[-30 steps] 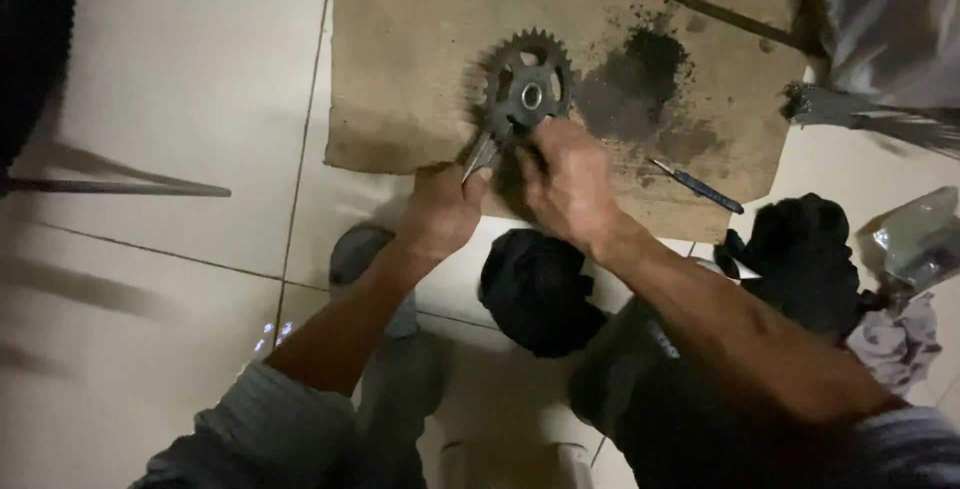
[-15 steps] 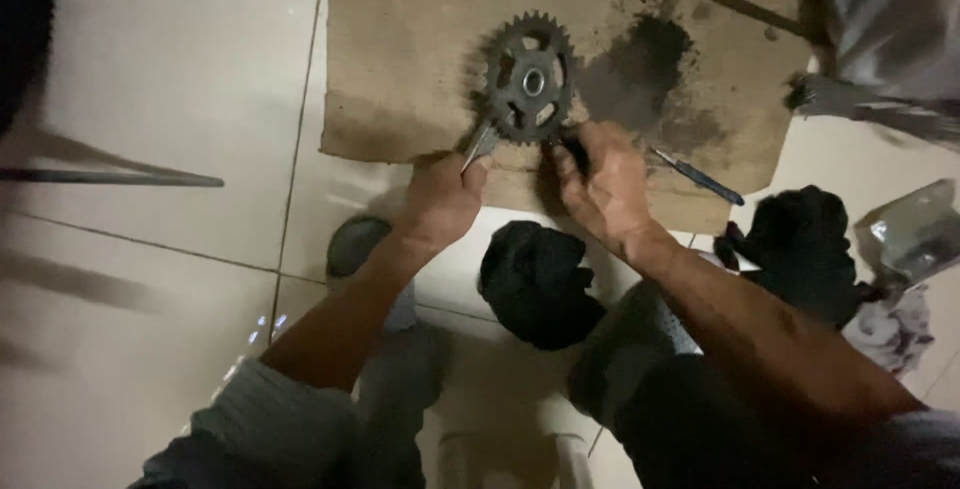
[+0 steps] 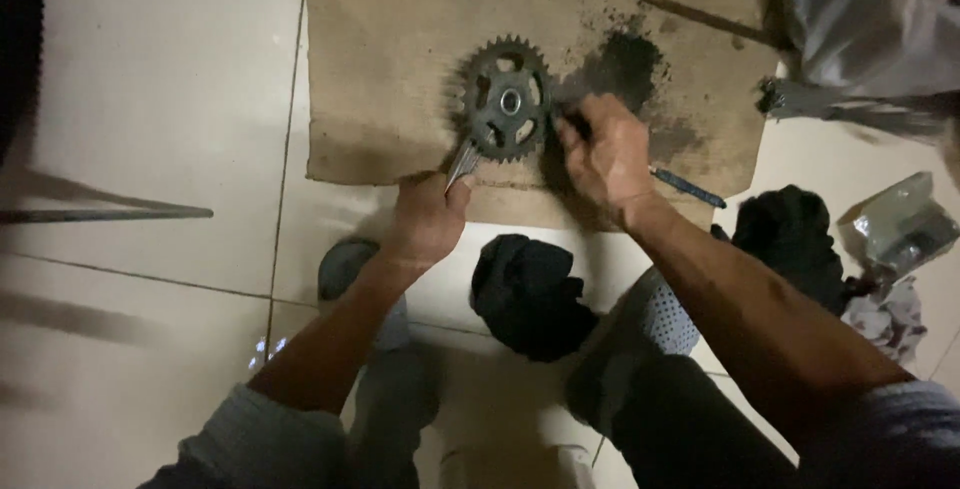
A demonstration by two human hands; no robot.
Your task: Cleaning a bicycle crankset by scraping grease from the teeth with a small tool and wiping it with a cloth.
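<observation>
Two hands on one greasy part. The toothed chainring with its crank arm (image 3: 505,101) lies flat on a sheet of brown cardboard (image 3: 380,59) spread over the tiled floor (image 3: 150,99), roughly mid-sheet and just left of a big black grease stain (image 3: 625,64).

The left hand (image 3: 428,217) sits at the near edge of the cardboard, its grip closed around the end of the crank arm that pokes out toward the person, so it looks like it's pinning the part down. The right hand (image 3: 600,154) is just right of the ring, its grip pinched on a thin dark tool (image 3: 688,187) whose handle runs out to the right past the wrist. The working tip is hidden under the fingers, so I can't tell if it's a brush, a pick or a screwdriver, or whether it touches the teeth.

My read: this is the scrape-or-clean stage, working the right edge of the ring. The next move probably calls for keeping the crank arm held firm so the ring doesn't spin, and turning it a bit to bring fresh teeth round to the tool.

Other stuff around: a dark rag (image 3: 530,294) on the floor between the knees, another dark bundle (image 3: 790,244) to the right, and a long thin rod (image 3: 105,214) lying on the tiles far left.
</observation>
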